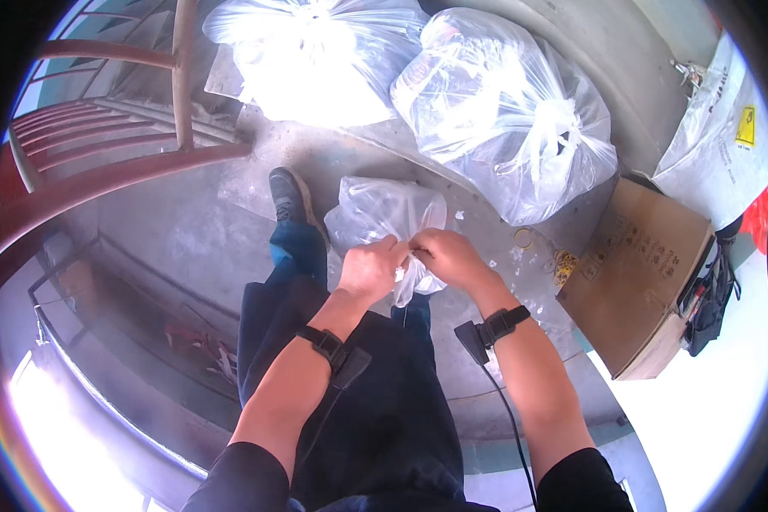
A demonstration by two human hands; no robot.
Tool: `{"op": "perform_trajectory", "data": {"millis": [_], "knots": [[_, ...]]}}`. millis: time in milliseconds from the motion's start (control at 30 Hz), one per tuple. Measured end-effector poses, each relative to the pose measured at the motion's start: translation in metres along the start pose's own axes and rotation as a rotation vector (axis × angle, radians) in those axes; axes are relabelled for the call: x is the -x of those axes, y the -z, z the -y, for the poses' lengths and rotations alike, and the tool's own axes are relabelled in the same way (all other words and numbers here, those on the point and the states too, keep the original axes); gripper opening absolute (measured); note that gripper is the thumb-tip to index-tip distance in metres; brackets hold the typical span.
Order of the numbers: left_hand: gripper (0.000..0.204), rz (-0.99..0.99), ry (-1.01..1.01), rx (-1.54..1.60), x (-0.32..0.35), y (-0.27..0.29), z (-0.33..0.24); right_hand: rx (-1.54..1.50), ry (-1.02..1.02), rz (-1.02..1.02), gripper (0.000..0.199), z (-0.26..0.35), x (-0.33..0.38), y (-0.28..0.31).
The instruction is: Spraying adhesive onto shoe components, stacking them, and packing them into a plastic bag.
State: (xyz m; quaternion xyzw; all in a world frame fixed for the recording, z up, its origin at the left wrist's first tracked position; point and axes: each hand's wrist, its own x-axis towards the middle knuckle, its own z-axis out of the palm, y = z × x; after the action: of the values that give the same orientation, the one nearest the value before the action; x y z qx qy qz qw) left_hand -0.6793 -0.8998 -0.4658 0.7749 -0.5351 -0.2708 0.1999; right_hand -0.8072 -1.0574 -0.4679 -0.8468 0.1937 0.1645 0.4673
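Observation:
On the floor by my feet stands a small clear plastic bag, its contents too blurred to name. Both hands meet at its gathered neck. My left hand is closed on the plastic from the left side. Close against it, my right hand pinches the plastic from the right, fingers bent. A loose end of the bag hangs below the hands. Dark straps with small black boxes circle both wrists, and a cable runs down from the right one.
Two large, tied clear bags stand beyond. A cardboard box is at the right, below a white printed sack. Yellow tape rolls lie beside the box. A red-brown metal railing bounds the left.

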Motion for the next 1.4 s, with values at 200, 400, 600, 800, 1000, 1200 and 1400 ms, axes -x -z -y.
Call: {"op": "perform_trajectory", "data": {"millis": [200, 400, 600, 800, 1000, 1200, 1400], "knots": [[0.016, 0.249, -0.053, -0.006, 0.017, 0.012, -0.029, 0.263, -0.086, -0.089, 0.016, -0.033, -0.001, -0.018], [0.019, 0.299, 0.070, -0.012, 0.020, 0.064, -0.065, 0.167, -0.119, -0.142, 0.013, 0.001, 0.000, -0.026], [0.017, 0.159, 0.202, 0.026, 0.018, 0.083, -0.044, -0.305, -0.239, -0.770, 0.016, 0.063, 0.053, 0.073], [0.011, 0.110, 0.045, 0.135, 0.002, 0.073, -0.040, -0.075, -0.277, -1.066, 0.034, 0.036, 0.046, 0.196], [0.010, 0.154, 0.039, 0.219, -0.009, 0.067, -0.033, 0.417, -0.472, -0.658, 0.043, 0.002, 0.012, 0.232], [0.021, 0.119, 0.063, 0.205, -0.008, 0.073, -0.026, 0.445, -0.653, -0.373, 0.033, 0.028, 0.005, 0.244], [0.018, 0.048, 0.146, 0.446, -0.021, 0.066, -0.021, -0.189, -0.428, -0.427, 0.025, -0.006, 0.053, 0.210]]}}
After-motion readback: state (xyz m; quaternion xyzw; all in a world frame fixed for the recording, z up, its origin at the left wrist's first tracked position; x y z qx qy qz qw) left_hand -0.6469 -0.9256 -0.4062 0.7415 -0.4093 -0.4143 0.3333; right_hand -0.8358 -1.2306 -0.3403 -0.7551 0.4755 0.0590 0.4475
